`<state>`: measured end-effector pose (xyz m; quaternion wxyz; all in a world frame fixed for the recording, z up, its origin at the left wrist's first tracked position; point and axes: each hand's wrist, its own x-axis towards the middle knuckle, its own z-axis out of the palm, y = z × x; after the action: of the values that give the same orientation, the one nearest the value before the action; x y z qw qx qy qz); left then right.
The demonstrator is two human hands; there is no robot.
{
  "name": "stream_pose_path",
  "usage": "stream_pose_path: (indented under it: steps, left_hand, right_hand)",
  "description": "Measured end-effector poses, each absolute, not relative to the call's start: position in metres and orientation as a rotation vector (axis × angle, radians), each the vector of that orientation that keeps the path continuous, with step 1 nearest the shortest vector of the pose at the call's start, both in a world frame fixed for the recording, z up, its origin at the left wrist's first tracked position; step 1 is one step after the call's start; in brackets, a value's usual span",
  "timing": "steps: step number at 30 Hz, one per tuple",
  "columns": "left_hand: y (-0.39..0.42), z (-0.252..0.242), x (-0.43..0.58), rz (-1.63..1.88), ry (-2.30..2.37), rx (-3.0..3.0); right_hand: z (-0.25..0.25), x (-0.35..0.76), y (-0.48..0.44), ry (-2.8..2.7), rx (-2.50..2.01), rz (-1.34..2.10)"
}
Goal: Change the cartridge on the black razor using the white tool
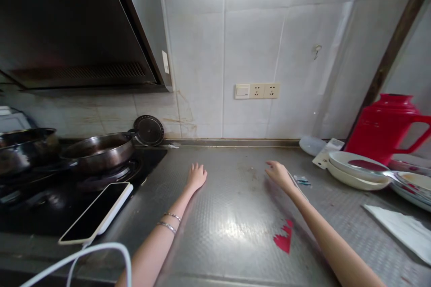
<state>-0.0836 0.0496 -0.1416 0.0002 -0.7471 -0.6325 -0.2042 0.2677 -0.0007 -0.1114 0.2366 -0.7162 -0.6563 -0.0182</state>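
My left hand [197,176] rests palm down on the steel counter [229,193], fingers a little apart, with nothing visible in it. Two silver bracelets [169,223] circle that forearm. My right hand [278,174] is over the counter farther right, its fingers curled in and pointing left; what they hold, if anything, is hidden. A thin pale strip or cord [297,185] runs along the outer side of the right wrist. Between the forearms, nearer to me, lies a red piece of cut paper [284,236] with a jagged edge. Neither hand touches it.
At left, a phone [96,215] with a white cable [101,246] lies at the cooktop's edge, near a steel pan [101,152]. The range hood [84,31] overhangs. At right stand a red thermos jug [384,130], stacked dishes [357,177], a small packet [302,181] and white paper [400,228].
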Motion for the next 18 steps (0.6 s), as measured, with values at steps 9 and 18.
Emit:
stream_pose_path:
  steps: [9,18]
  left_hand:
    - [0.047,-0.138,-0.083,-0.558,-1.969,-2.332]
    - [0.043,-0.134,-0.080,-0.465,-1.969,-2.282]
  right_hand:
    - [-0.086,0.316,-0.021,-1.702,-2.230,0.187]
    - [-0.093,0.303,-0.033,-1.728,-2.388,0.149]
